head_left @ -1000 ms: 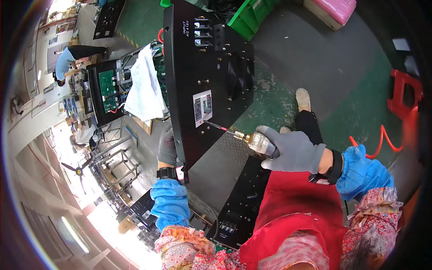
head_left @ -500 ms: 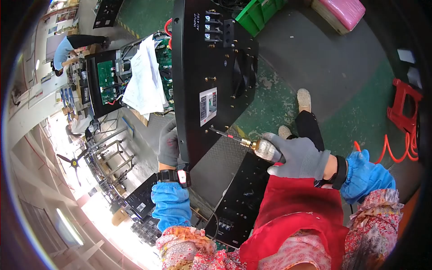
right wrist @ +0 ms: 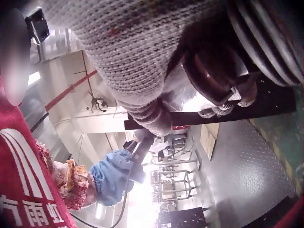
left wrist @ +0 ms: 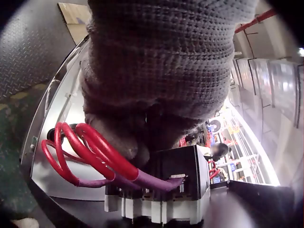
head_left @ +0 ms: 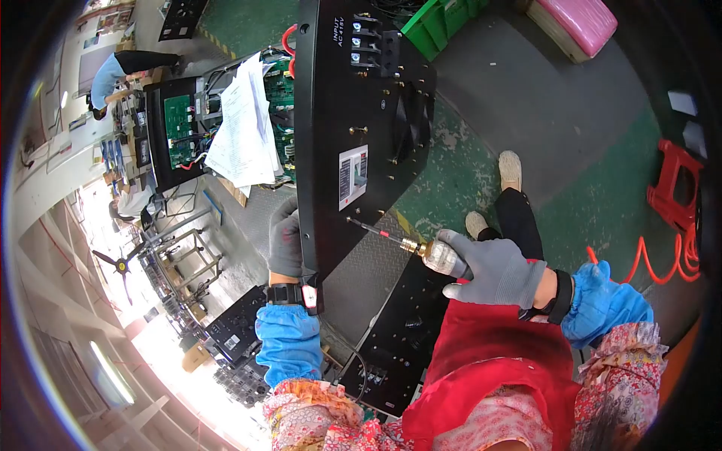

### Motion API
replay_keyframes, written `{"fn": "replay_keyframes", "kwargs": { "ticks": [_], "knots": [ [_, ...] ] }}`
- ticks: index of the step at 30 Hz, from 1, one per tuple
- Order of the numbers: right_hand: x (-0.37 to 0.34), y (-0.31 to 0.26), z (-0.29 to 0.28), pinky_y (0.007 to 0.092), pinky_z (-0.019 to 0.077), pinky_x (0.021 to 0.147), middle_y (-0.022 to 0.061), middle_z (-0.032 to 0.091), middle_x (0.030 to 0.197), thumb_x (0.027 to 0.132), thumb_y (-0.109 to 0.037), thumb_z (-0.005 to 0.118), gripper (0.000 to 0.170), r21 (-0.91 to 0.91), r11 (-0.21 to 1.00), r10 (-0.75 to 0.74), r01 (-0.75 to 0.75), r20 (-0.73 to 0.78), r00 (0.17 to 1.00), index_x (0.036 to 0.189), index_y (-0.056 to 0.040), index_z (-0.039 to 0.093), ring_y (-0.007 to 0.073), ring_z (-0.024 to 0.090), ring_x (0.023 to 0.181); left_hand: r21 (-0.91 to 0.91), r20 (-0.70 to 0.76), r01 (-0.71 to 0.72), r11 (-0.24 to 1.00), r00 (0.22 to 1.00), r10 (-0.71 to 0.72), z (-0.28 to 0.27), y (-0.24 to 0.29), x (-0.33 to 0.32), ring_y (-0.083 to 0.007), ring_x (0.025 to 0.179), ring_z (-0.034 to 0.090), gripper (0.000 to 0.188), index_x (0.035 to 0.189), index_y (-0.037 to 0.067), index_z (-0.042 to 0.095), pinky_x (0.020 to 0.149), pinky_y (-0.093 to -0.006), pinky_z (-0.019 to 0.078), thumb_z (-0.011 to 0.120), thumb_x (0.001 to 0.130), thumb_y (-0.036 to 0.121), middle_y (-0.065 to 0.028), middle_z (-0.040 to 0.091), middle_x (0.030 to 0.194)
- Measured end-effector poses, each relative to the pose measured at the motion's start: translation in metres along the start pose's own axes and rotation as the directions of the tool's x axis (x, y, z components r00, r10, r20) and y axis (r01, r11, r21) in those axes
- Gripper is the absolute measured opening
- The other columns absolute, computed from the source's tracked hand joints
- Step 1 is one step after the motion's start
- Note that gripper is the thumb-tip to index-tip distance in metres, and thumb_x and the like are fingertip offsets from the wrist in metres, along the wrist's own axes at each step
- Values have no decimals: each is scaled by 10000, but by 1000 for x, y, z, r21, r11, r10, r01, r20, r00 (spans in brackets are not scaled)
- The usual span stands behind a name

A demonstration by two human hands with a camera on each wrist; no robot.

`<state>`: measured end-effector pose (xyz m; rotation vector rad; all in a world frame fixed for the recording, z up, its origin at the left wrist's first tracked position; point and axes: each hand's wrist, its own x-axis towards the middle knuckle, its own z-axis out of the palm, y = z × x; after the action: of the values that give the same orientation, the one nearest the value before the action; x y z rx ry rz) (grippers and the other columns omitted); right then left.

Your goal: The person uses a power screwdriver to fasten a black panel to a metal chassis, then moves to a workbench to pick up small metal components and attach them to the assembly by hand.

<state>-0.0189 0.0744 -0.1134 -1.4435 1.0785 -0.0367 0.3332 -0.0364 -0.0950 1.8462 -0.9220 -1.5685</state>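
A black panel (head_left: 323, 150) stands upright, with a labelled switch opening (head_left: 353, 177) in it. My gloved right hand (head_left: 500, 270) grips a power screwdriver (head_left: 444, 258); its long bit meets the panel at a small screw just below the label. Behind the panel's edge is my gloved left hand (head_left: 286, 240). In the left wrist view the left hand (left wrist: 156, 61) has its fingers bent down onto a black block (left wrist: 175, 164), beside thick red cables (left wrist: 95, 147); its fingertips are partly hidden. The right wrist view shows the right glove (right wrist: 128, 52) round the tool.
Papers (head_left: 242, 128) lie on circuit boards behind the panel. Another black panel (head_left: 398, 331) is below. A green crate (head_left: 440, 28), a pink-topped package (head_left: 575, 26), a red stool (head_left: 673, 184) and a coiled red hose (head_left: 662, 263) are around. A person (head_left: 109, 79) bends at the far left.
The bit's tip has moved from the label's lower edge to the screw below it. The panel and my left hand sit slightly farther right in the head view.
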Motion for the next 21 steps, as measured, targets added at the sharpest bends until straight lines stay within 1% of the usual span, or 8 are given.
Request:
{"fn": "replay_keyframes", "kwargs": {
  "ticks": [5,8,11,12,14,17,20,21],
  "knots": [
    [1,-6,-7,441,554,782,181,687,1017,809,-448,711,793,22,999,27,-28,55,998,1469,-131,405,373,692,918,-26,40,6,1000,999,-5,-5,-1,0,-101,750,653,205,1042,-39,671,660,-215,530,586,910,93,-63,697,891],
    [1,-5,-5,443,552,772,186,688,1034,815,-445,712,772,72,997,11,-15,48,999,1457,-138,413,383,686,919,55,24,-15,998,1000,13,-2,1,-1,-97,747,649,204,1035,-39,671,659,-216,525,590,910,100,-58,695,887],
    [0,-11,-17,409,555,780,163,689,1004,822,-438,729,777,128,991,31,-46,113,993,1453,-113,413,339,700,881,37,21,-35,999,999,34,-5,-6,1,-98,744,647,221,1042,-44,671,656,-219,522,610,915,125,-58,695,887],
    [4,-5,-16,396,553,787,154,684,997,817,-439,738,795,276,961,-36,-10,162,986,1458,-105,407,315,699,875,31,22,-32,999,999,31,-4,-6,0,-98,747,646,225,1043,-46,671,662,-220,522,616,916,131,-59,695,890],
    [13,19,-8,371,549,801,137,673,981,809,-443,757,832,556,831,-184,28,227,956,1469,-87,396,268,695,861,22,25,-24,999,999,24,-1,-2,-3,-97,753,645,234,1046,-49,671,674,-222,523,628,919,143,-59,696,896],
    [23,30,-10,346,542,800,101,652,962,789,-453,786,901,670,708,-181,-223,478,859,1490,-67,371,209,668,842,20,25,-25,1000,999,24,1,0,-4,-101,778,650,238,1052,-52,669,705,-228,528,642,921,145,-63,697,915],
    [17,26,-4,391,551,783,139,688,953,782,-474,780,919,540,841,-178,42,201,963,1503,-89,359,284,700,846,-26,26,-29,999,999,30,0,-2,-5,-112,803,659,240,1069,-56,666,735,-240,536,644,914,126,-72,697,936],
    [14,16,-9,407,551,789,160,693,949,787,-473,770,910,382,924,-84,-6,218,972,1506,-98,357,317,700,858,-35,40,-24,999,999,25,-1,-3,-4,-118,810,662,247,1077,-60,664,740,-244,538,644,913,123,-77,697,944]
  ]
}}
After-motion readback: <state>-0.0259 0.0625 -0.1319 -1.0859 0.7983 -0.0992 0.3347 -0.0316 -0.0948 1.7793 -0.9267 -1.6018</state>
